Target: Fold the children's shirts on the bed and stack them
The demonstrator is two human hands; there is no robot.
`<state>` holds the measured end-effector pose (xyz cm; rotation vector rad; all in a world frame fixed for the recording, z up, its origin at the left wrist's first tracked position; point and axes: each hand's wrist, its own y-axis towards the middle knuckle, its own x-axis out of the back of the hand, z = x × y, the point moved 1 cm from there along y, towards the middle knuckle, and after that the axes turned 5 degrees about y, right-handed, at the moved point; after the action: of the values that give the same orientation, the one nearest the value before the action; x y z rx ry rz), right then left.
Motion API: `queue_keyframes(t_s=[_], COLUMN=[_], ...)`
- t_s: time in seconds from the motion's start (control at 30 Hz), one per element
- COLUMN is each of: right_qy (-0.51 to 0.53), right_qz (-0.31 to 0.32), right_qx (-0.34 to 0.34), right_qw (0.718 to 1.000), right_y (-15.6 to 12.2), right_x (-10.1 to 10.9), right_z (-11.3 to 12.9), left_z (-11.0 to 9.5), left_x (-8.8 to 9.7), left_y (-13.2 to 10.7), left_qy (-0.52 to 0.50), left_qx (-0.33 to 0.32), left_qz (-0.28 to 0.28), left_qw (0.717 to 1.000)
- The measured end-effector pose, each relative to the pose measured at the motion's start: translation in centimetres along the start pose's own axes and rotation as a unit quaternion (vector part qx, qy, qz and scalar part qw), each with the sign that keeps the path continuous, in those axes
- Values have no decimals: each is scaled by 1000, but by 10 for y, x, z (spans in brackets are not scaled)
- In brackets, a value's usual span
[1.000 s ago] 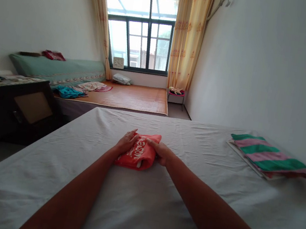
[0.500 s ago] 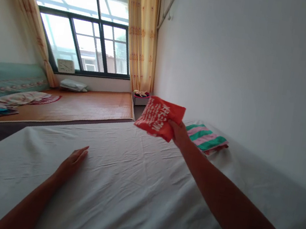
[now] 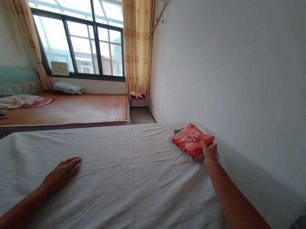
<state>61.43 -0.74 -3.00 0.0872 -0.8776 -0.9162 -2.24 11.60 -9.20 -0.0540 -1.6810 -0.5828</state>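
red cloth (image 3: 190, 139), corner apparently in right hand (image 3: 209, 152)

Right arm (image 3: 238, 207) outstretched, fingers (image 3: 206, 150) pinched

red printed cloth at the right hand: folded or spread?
Folded. The red printed cloth forms a compact, roughly four-sided packet, its near-right corner pinched by the right hand. Layer count: cannot tell.

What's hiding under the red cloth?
A bit of green cloth peeks out at the far left edge of the red cloth. Anything else underneath is covered, so I can't tell.
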Motion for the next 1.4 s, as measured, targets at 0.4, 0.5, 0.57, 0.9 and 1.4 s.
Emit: queue_keyframes(t_s=[0.4,0.5,0.57,0.9,1.4], right_qy=[-190,-205,-206,-175,-206], right_qz=[57,147,201,289,130], right_qx=[99,31,32,99,251], right_qw=[975,967,957,936,937], right_y=[55,79,92,108,126], right_x=[8,5,2,-24,-2], right_z=[14,-2,-4,11,-7], left_z=[-35,-38,-41,-50,-58], left_x=[9,13,16,21,24], left_y=[-50,-52,-51,-48,-46], left_qy=[106,105,104,73,44], left_qx=[-5,-2,0,19,49], left_qz=[83,74,70,59,55], left_qw=[991,992,992,995,996])
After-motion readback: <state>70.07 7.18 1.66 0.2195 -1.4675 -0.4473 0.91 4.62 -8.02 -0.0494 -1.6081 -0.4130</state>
